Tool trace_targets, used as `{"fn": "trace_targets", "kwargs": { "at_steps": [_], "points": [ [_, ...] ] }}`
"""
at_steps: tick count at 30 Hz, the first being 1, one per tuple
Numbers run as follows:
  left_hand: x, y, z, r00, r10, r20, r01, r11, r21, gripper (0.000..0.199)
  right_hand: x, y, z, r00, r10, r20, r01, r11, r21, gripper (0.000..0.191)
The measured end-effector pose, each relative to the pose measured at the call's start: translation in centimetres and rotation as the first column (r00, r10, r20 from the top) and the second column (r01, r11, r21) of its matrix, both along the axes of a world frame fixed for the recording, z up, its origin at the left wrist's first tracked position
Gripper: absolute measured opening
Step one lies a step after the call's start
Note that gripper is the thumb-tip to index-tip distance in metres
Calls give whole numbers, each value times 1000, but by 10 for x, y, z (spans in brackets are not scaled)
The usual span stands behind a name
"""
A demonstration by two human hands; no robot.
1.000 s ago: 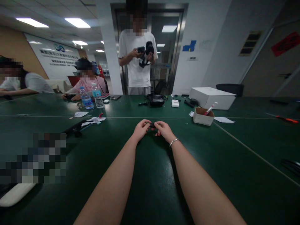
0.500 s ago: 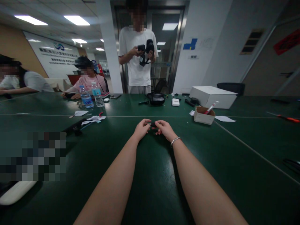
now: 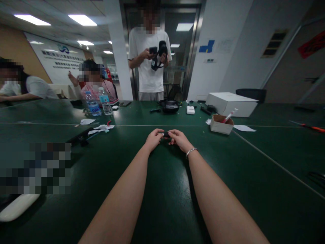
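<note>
Between my fingertips is a small black object (image 3: 166, 134), too small and dark to name, held just over the green table (image 3: 167, 189). My left hand (image 3: 154, 139) pinches its left end with thumb and fingers. On the other end, my right hand (image 3: 178, 139) has its thumb and index finger closed, the other fingers curled beneath. A silver bracelet (image 3: 191, 153) circles my right wrist. Both arms stretch forward across the tabletop.
Crumpled paper (image 3: 101, 128) lies to the left, with two water bottles (image 3: 105, 101) behind. Rightward stand a small open box (image 3: 221, 125) holding a tube and a white box (image 3: 232, 103). A person (image 3: 149, 61) stands opposite; two others sit at left.
My hands stay in nearly the same place, both still on the small black object. The seated person in pink has raised a hand beside the head.
</note>
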State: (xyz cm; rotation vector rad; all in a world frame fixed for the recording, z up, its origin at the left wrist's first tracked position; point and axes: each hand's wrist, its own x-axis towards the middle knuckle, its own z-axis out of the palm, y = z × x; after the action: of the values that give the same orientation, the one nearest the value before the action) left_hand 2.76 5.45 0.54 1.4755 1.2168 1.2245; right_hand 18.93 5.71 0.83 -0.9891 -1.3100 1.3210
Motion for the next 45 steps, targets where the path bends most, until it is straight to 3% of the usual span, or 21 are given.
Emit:
{"fn": "trace_targets", "kwargs": {
  "at_steps": [10,17,27,45],
  "points": [
    [0,-2,4,998,-54,29,55,998,-31,26,0,-2,2,1000,11,14,-11,1000,2,2],
    [-1,0,2,1000,-26,3,26,1000,-7,25,-1,-2,2,1000,10,17,-10,1000,8,1],
    [0,-1,2,999,-44,1,44,999,-2,24,0,3,-3,1000,6,19,-6,999,31,15],
    [-1,3,-2,998,-7,-66,7,1000,5,29,-1,0,1,999,-34,21,34,999,25,13]
  ]
}}
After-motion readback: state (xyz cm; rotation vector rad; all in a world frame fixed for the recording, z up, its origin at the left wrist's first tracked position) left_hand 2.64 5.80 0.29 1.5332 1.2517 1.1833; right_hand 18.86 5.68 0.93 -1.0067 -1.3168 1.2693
